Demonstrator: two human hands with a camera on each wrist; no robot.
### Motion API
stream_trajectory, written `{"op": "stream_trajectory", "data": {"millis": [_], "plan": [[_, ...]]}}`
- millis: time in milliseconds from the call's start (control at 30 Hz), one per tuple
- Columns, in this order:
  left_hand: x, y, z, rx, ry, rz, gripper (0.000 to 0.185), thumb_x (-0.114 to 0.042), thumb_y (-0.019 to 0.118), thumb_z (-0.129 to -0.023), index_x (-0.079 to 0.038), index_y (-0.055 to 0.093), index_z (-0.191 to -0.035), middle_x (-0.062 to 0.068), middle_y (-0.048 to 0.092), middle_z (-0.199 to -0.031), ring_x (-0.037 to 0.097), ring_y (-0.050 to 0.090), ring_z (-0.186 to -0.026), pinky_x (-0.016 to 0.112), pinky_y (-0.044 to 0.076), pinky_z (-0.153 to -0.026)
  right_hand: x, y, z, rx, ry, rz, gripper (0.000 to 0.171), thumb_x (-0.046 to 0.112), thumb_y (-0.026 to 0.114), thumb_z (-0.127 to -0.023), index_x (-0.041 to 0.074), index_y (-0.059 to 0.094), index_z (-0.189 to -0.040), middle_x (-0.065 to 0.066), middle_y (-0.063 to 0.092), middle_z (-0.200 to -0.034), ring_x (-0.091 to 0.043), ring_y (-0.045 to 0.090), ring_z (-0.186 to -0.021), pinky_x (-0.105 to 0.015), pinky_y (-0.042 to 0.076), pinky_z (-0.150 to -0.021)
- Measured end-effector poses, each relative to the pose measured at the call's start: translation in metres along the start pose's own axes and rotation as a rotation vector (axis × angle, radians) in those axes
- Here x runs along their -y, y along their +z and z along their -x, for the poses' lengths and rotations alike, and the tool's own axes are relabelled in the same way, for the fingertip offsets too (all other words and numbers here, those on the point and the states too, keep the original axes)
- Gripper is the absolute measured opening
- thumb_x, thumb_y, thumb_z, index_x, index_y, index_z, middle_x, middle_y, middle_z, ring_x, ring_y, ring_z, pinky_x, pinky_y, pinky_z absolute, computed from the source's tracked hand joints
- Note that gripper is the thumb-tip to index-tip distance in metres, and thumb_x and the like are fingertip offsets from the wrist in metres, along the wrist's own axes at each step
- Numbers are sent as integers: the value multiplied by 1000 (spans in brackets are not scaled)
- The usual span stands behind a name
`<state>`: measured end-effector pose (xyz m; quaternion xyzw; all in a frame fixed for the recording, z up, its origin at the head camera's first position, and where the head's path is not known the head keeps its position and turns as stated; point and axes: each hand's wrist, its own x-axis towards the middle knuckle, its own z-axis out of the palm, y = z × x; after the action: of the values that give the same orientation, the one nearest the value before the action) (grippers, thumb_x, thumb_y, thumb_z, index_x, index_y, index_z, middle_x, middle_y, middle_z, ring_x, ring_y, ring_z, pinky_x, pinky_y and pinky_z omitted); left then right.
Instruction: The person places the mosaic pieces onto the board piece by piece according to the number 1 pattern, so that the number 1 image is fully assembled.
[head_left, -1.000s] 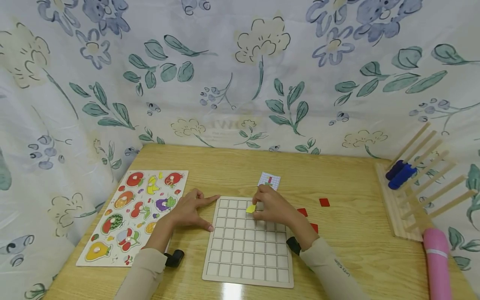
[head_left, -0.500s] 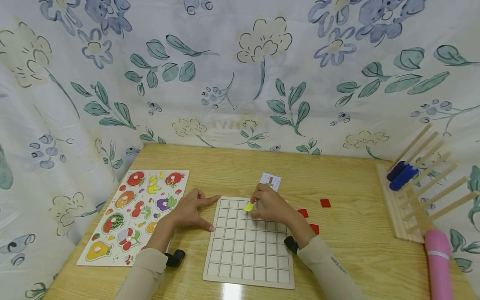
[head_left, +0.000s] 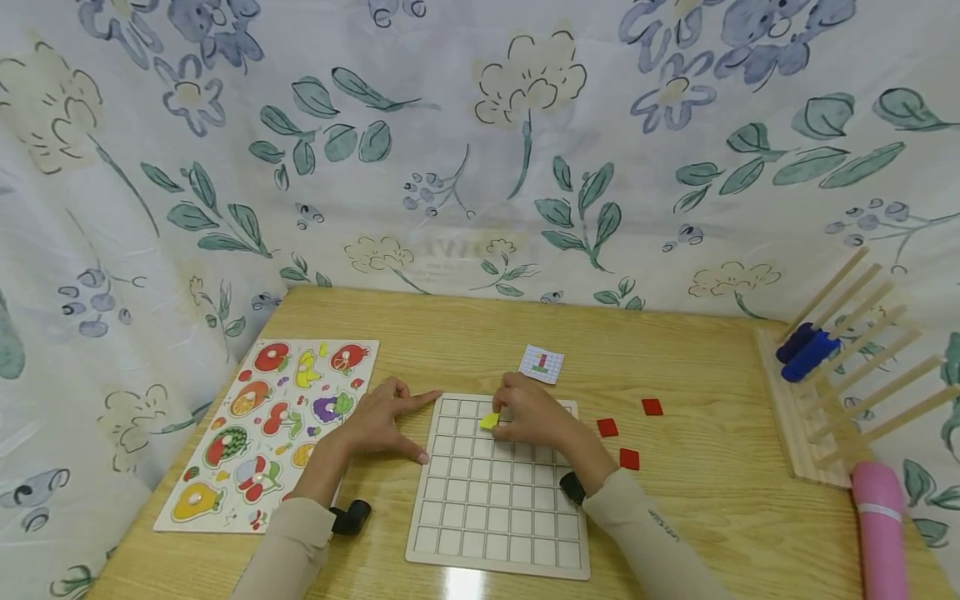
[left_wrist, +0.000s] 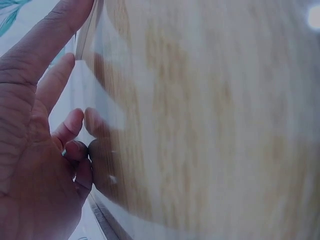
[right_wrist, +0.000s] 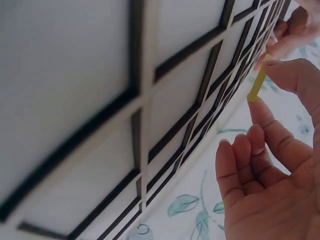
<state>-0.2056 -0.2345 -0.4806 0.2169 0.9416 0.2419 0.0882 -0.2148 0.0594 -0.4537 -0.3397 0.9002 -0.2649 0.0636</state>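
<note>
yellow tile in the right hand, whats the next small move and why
Probably lower the yellow tile flat into the grid cell beneath it. The right hand pinches it tilted above the grid board, near the far rows, not yet seated, while the left hand rests at the board's left edge.

A yellow tile (right_wrist: 259, 79) is pinched edge-on between thumb and forefinger of the right hand (right_wrist: 280, 170), just off the surface of the white grid board (right_wrist: 100, 100). The remaining fingers (right_wrist: 240, 165) are curled loosely beneath. The other hand's fingertips are seen at the board's far edge, with flowered cloth (right_wrist: 190, 210) beyond.
</note>
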Motion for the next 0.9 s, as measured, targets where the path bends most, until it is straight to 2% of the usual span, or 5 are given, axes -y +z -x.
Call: {"op": "stream_trajectory", "data": {"millis": [167,300,600,900], "plan": [[-1,0,0,2,0,-2,99,-62,88,-57,-33,53,-144,0,31,-95,16,29,-83,31,25,-70,2,3,-2,14,-34,67,18,16,80,-77,5,70,-88,-4,52,-95,-19,47,-91,-35,44,-82],[-2,-1,-1,7,-5,3,99,-62,88,-57,-33,52,-144,0,31,-95,16,29,-83,31,24,-70,3,4,-2,32,-35,75,17,14,79,-80,4,71,-89,-6,52,-98,-21,47,-95,-36,45,-83],[-3,-2,-2,14,-5,0,99,-61,88,-57,-32,52,-145,1,31,-95,17,28,-82,32,24,-70,6,3,-1,32,-68,104,16,16,80,-84,3,76,-92,-6,57,-98,-19,50,-93,-35,47,-83],[-1,0,-1,14,-15,15,99,-60,88,-57,-32,52,-145,1,31,-95,17,28,-83,32,24,-71,8,5,0,29,-89,130,19,18,81,-83,5,78,-95,-3,58,-96,-16,50,-92,-32,47,-84]]}}
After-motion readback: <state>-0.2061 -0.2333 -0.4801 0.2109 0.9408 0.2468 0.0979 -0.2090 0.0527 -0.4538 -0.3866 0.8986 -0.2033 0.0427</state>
